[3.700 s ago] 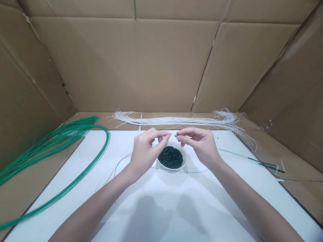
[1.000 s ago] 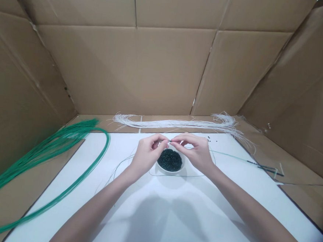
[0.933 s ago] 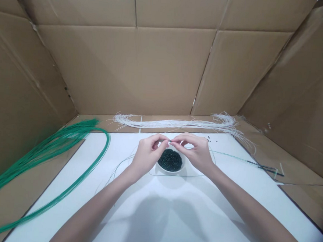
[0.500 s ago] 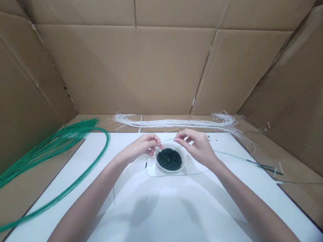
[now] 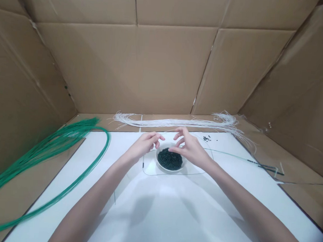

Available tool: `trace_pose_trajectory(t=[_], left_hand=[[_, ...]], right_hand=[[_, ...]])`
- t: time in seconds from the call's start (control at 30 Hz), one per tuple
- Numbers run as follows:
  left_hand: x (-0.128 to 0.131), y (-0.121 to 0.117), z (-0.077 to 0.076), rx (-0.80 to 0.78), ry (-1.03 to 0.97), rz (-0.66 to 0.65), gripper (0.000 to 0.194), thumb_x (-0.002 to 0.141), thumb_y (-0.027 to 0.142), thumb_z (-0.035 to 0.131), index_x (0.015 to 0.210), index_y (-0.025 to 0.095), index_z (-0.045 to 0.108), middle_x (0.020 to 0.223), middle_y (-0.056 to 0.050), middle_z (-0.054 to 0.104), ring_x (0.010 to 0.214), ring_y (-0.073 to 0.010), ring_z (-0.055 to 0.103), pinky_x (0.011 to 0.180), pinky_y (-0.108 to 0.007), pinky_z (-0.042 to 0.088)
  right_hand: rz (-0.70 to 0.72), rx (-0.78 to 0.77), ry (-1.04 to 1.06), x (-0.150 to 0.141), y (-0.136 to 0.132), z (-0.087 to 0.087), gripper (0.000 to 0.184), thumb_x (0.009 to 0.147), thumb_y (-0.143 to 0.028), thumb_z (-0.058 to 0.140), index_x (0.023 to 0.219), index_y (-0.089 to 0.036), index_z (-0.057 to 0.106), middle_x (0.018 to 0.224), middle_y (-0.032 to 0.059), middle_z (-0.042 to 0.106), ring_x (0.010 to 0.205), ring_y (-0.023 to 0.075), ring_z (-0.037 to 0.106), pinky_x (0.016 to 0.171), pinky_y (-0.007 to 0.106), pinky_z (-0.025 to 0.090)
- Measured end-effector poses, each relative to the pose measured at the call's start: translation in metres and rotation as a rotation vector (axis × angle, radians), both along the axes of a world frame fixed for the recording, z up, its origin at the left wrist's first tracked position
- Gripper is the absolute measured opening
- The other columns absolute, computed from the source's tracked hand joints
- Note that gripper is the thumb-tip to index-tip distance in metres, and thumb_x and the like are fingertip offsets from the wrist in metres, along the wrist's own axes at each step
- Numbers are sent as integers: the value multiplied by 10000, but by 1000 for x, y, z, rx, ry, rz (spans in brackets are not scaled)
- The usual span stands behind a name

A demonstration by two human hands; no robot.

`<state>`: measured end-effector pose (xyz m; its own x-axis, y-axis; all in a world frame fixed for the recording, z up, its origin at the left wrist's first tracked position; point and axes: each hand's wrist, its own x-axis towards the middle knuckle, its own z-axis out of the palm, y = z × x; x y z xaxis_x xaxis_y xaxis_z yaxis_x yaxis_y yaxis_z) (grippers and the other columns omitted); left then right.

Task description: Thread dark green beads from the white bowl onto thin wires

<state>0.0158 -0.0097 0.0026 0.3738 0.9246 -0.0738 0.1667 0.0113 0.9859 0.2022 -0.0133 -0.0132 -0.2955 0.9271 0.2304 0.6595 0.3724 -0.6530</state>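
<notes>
left hand (image 5: 146,144) | right hand (image 5: 189,148) | grip apart | spread wider above white bowl (image 5: 169,170)

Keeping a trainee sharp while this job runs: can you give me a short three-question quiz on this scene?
1. True or false: the bundle of white cords lies on the cardboard beyond the white board.
2. What fills the white bowl? A) dark green beads B) water C) steel screws
3. Which is nearer the loose dark beads, the left hand or the right hand?

Key: 1 true; 2 A; 3 the right hand.
</notes>
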Motion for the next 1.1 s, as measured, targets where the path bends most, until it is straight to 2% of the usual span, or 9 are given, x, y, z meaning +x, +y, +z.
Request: trace_pose_trajectory(t=[0.1,0.2,0.3,0.47,0.63,0.77,0.87,1.0,1.1], left_hand=[[-2,4,-2,30,-36,110,258,774,352,467,829,132,589,584,21,427,453,-39,247,414,-177,130],[-4,6,-4,-5,-126,108,247,759,336,492,824,123,598,610,17,424,457,-35,229,412,-174,126],[-4,8,-8,-44,-235,76,235,729,317,529,796,109,616,646,10,430,468,-34,211,414,-179,136],[-2,8,-9,-52,-233,62,208,693,301,540,702,109,621,683,-7,489,479,-41,228,425,-193,162],[0,3,-4,-22,-109,150,248,694,328,531,801,130,637,594,34,414,444,-36,205,421,-197,122],[-1,3,-5,64,-61,222,243,714,361,535,794,151,629,549,47,383,451,-45,240,431,-196,148],[0,3,-6,150,-57,254,252,714,391,554,760,158,635,523,47,395,463,-57,280,452,-204,204],[4,-5,-2,249,-42,270,277,701,420,583,751,157,656,584,20,516,522,-76,371,509,-210,286],[9,-14,2,294,-38,265,273,704,402,590,759,147,671,721,-22,624,609,-103,459,561,-214,340]], right_hand=[[106,-181,-348,0,9,-17,249,670,-208,629,909,-163,573,825,36,626,686,127,593,608,213,451],[151,-204,-457,-6,13,-35,168,602,-141,656,767,-164,636,745,44,641,706,175,600,588,228,424],[137,-169,-516,-11,13,-44,150,629,-91,581,726,-174,661,768,63,659,750,207,610,613,249,407],[114,-125,-542,-9,9,-39,192,688,-131,516,735,-202,689,765,65,683,741,230,622,601,267,396],[157,-116,-486,-6,12,-34,259,709,-96,472,769,-192,705,774,57,698,710,177,630,635,230,418],[189,-107,-419,-5,13,-29,277,736,-103,457,807,-193,709,808,36,707,732,151,631,685,213,433],[153,-98,-226,-2,12,-18,227,755,-169,489,813,-172,709,813,44,706,714,154,626,707,237,448],[103,-154,343,4,10,-2,218,741,-290,566,847,-147,691,771,49,684,603,127,585,635,261,478],[155,-236,654,7,8,4,222,715,-320,617,854,-163,689,721,30,659,616,111,572,624,253,483]])
